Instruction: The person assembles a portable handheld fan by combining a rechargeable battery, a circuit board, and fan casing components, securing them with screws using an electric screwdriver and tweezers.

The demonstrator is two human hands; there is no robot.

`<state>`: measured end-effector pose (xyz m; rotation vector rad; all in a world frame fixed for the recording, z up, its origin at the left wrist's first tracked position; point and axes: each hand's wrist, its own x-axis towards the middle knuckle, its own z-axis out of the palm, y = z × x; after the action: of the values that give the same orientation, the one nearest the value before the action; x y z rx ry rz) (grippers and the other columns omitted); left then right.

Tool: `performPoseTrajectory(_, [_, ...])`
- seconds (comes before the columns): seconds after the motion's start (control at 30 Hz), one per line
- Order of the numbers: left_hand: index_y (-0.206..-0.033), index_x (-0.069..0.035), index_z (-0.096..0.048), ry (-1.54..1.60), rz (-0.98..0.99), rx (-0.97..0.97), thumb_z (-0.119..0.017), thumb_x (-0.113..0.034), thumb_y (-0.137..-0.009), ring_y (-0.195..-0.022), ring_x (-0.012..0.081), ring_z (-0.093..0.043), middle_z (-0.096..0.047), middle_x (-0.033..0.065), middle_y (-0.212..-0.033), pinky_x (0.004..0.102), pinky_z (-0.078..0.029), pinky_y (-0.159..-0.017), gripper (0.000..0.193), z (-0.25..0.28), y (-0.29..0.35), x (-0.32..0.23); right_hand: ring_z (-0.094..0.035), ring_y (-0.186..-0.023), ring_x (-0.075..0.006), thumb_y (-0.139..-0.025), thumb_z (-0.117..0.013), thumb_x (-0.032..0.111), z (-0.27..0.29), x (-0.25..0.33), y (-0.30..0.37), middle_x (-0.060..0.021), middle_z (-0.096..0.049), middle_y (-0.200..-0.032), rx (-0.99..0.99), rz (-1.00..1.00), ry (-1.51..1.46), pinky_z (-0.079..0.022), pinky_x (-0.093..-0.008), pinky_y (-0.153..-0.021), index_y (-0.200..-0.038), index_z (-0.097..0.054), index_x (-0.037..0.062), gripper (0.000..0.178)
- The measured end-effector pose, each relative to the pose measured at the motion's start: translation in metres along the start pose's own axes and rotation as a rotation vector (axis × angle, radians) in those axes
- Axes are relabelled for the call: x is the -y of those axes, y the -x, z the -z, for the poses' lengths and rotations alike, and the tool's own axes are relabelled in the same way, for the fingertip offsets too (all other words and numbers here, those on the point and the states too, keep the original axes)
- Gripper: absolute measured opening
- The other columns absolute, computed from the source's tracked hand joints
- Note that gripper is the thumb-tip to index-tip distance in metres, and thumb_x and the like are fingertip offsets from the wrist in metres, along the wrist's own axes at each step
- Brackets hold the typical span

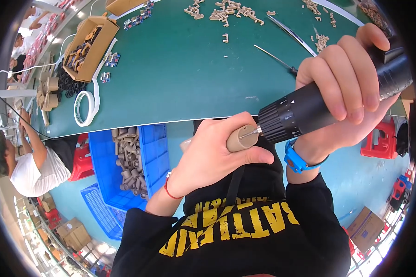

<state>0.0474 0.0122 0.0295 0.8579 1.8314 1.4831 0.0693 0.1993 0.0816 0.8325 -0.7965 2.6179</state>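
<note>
Black garment, one: large yellow lettering across the chest, upside down to my view. Black power driver, one: small white marks and a white arrowhead on its collar.

Beige handle part, one: I found it just off the desk's near edge, on the wearer's side. Its long axis ran roughly left to right, the end face turned right toward the driver. The bit pointed left and slightly down, onto that face; how deep it sat I could not tell.

Left hand, one: fingers curled round the part, thumb stretched along its lower side. Right hand, one: fingers wrapped firmly about the driver's body.

On the desk I counted one white tape roll by the near edge, toward the left corner; one open carton along the left edge; one thin screwdriver, right of centre; one beige clip apart from the uncountable clips at the far edge.

Blue crate, one: below the near edge, grey-beige pieces inside, too many to count.
</note>
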Motion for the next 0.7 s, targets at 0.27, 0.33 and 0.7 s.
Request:
performPoseTrajectory(0.27, [-0.083, -0.004, -0.058, -0.015, 0.004, -0.030, -0.084, -0.027, -0.070, -0.057, 0.0235, -0.055, -0.060, 0.0104, -0.067, 0.0316, -0.045, -0.058, 0.037, -0.006, 0.004, 0.005, -0.058, -0.054, -0.0141, -0.096, -0.048, 0.034, 0.005, 0.001, 0.007, -0.0049, -0.058, -0.069, 0.041, 0.036, 0.003, -0.051, -0.0259, -0.053, -0.105, -0.045, 0.0051, 0.031])
performPoseTrajectory(0.33, [-0.083, -0.004, -0.057, -0.047, -0.014, -0.031, -0.084, -0.028, -0.070, -0.058, 0.0269, -0.057, -0.060, 0.0118, -0.068, 0.0327, -0.046, -0.058, 0.038, -0.006, 0.003, 0.006, -0.058, -0.054, -0.0143, -0.094, -0.051, 0.031, 0.009, 0.001, 0.008, -0.0051, -0.059, -0.069, 0.055, 0.059, -0.007, -0.052, -0.0259, -0.053, -0.104, -0.045, 0.0050, 0.028])
performPoseTrajectory(0.7, [-0.083, -0.004, -0.056, -0.152, -0.017, -0.076, -0.083, -0.032, -0.070, -0.060, 0.0304, -0.058, -0.059, 0.0130, -0.067, 0.0342, -0.046, -0.058, 0.041, -0.006, 0.002, 0.005, -0.062, -0.053, -0.0151, -0.087, -0.065, 0.015, 0.025, -0.002, 0.016, -0.0060, -0.062, -0.069, 0.125, 0.175, -0.066, -0.055, -0.0257, -0.049, -0.101, -0.047, 0.0046, 0.025])
